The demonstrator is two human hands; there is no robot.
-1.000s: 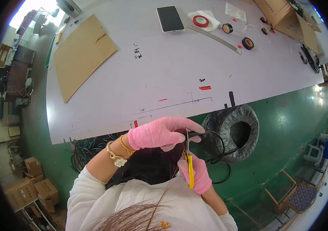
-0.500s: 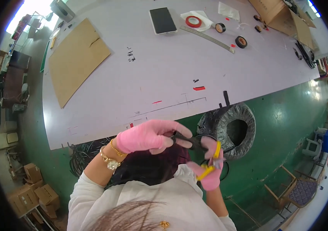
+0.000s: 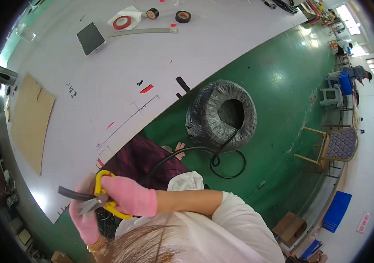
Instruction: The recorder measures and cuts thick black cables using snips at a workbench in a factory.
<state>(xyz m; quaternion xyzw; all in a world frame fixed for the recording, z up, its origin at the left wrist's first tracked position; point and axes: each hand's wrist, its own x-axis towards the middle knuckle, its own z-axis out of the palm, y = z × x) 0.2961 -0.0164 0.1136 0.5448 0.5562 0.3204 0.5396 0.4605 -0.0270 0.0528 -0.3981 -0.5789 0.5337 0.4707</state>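
Observation:
My right hand (image 3: 131, 196), in a pink glove, is closed on yellow-handled scissors (image 3: 94, 204), whose short metal blades point left. Just beyond them is my left hand (image 3: 85, 221), also gloved in pink and partly hidden by the right hand and the scissors. It is closed around a black cable, whose dark end (image 3: 70, 193) sticks out to the left beside the blades. From behind my right hand the black cable (image 3: 174, 154) runs across my lap to a loop on the floor. It leads on to a big coil wrapped in shiny dark film (image 3: 204, 116).
The white table (image 3: 121, 79) carries a cardboard sheet (image 3: 31, 125), a tablet-like device (image 3: 91, 38), a steel ruler (image 3: 145, 31), red tape (image 3: 122, 22) and black tape rolls (image 3: 183, 17). A chair (image 3: 340, 143) stands right on the green floor. Another person (image 3: 357, 73) is far off.
My view has swung to the right. Both hands have moved left, away from the coil, drawing the cable across my lap. The scissors now lie close to the cable's end.

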